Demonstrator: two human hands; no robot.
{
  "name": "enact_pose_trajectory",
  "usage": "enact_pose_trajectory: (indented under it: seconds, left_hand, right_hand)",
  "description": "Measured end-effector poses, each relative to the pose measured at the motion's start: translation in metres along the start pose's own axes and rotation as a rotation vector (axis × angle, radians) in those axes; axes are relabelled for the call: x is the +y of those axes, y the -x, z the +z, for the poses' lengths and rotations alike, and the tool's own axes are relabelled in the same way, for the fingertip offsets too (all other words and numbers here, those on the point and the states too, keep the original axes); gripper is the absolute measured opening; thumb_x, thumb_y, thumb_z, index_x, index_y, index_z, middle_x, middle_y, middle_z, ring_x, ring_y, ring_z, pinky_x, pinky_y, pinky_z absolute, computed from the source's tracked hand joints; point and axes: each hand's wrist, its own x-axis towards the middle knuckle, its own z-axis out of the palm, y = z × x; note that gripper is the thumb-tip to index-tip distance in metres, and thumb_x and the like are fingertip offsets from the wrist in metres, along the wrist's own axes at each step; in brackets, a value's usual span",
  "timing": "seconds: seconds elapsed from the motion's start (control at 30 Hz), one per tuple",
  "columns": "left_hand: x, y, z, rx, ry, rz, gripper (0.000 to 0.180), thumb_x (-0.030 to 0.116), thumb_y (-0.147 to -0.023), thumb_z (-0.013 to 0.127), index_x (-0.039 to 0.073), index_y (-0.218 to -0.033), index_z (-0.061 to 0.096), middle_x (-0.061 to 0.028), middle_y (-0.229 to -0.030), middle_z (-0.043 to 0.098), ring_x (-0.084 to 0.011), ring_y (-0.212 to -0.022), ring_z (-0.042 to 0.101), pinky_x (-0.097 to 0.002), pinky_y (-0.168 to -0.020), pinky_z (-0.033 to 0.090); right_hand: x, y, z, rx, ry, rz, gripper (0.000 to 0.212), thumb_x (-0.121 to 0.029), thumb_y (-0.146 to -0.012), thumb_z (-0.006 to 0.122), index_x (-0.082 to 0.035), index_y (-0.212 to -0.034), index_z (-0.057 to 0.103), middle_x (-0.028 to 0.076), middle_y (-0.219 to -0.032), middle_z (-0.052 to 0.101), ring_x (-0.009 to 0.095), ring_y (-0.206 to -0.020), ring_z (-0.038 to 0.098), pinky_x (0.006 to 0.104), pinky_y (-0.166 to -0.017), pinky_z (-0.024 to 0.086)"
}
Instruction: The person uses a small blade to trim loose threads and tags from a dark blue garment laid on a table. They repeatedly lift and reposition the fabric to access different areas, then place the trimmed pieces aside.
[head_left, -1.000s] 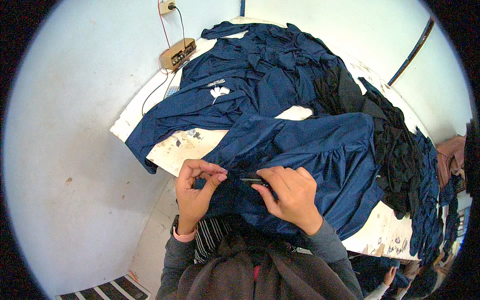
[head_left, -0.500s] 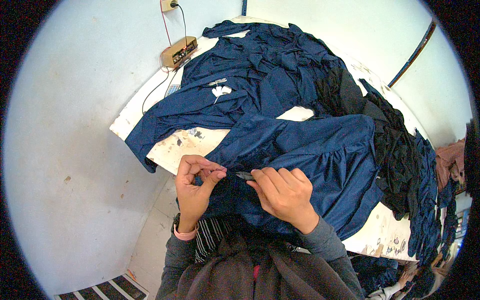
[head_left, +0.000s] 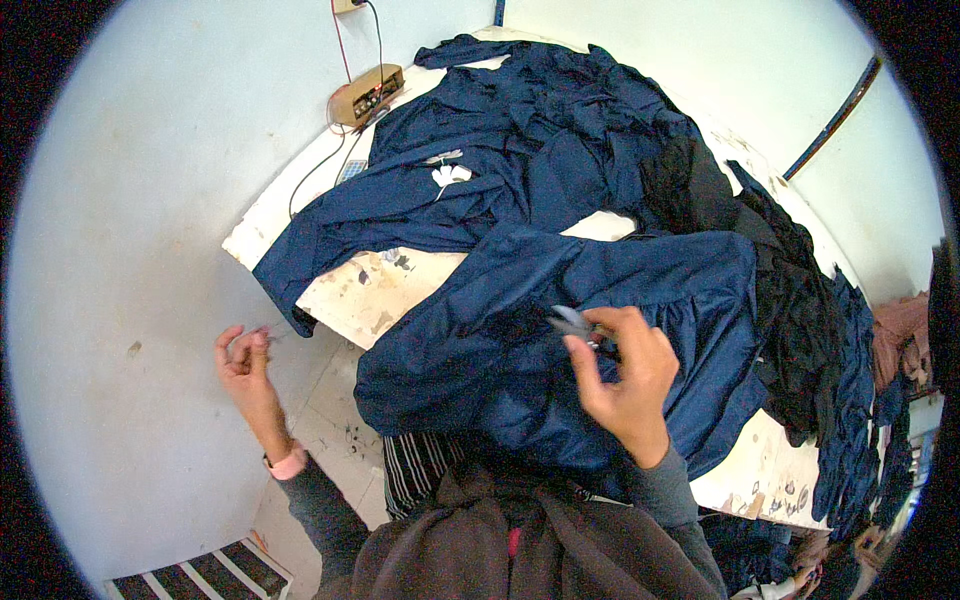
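Note:
My right hand is closed around small metal thread snips, their blurred blades pointing up and left over a dark blue garment. The garment lies spread at the table's near edge, with gathered folds on its right side. Away to the left, past the table's edge, my left hand is raised off the cloth. Its thumb and fingertips pinch wispy dark thread, partly smeared by motion.
More dark blue garments heap up across the white table, with black cloth on the right. A brown box with cables stands at the back left near the wall. At lower right, another person's arm shows.
My left hand has swung left, away from the garment and past the table's edge. My right hand has lifted slightly and turned with the snips, moving a little right.

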Motion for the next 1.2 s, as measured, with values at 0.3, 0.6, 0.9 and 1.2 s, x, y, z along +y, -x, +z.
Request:
enact_pose_trajectory:
  seconds: [0.3,0.6,0.9,1.2]
  left_hand:
    - [0.005,0.052,-0.005,-0.102,-0.617,0.035,0.043,0.010,-0.085,0.076,0.009,-0.125,0.064,-0.0108,-0.115,0.068,-0.0251,-0.091,0.067,-0.0339,-0.074,0.048]
    - [0.086,0.144,0.143,-0.483,-0.492,0.699,0.022,0.027,-0.076,0.084,0.019,-0.094,0.075,0.0049,-0.094,0.066,-0.0166,-0.076,0.060,-0.0342,-0.066,0.042]
    - [0.055,0.121,0.128,-0.711,0.406,-0.310,0.018,0.019,-0.101,0.062,0.002,-0.103,0.064,-0.0135,-0.105,0.074,-0.0193,-0.098,0.068,-0.0316,-0.088,0.052]
    - [0.033,0.053,0.057,0.066,-0.418,0.395,0.023,0.019,-0.096,0.068,0.005,-0.112,0.066,-0.0064,-0.096,0.071,-0.0164,-0.088,0.064,-0.0286,-0.079,0.049]
  right_hand:
    - [0.000,0.046,0.010,-0.256,-0.657,0.528,0.026,-0.014,-0.081,0.082,-0.005,-0.091,0.060,-0.002,-0.074,0.055,0.006,-0.069,0.050,0.0234,-0.062,0.042]
    - [-0.011,0.051,-0.002,-0.228,-0.765,0.631,0.022,-0.011,-0.083,0.079,-0.004,-0.092,0.060,-0.002,-0.078,0.057,0.005,-0.071,0.049,0.0224,-0.065,0.041]
    - [-0.010,0.055,-0.002,-0.154,-0.636,0.498,0.026,-0.014,-0.082,0.079,-0.006,-0.102,0.065,0.003,-0.083,0.065,0.013,-0.070,0.058,0.0276,-0.065,0.045]
    - [-0.007,0.049,0.006,-0.155,-0.385,0.450,0.031,-0.015,-0.081,0.079,-0.007,-0.109,0.066,0.005,-0.082,0.063,0.017,-0.069,0.059,0.0296,-0.063,0.046]
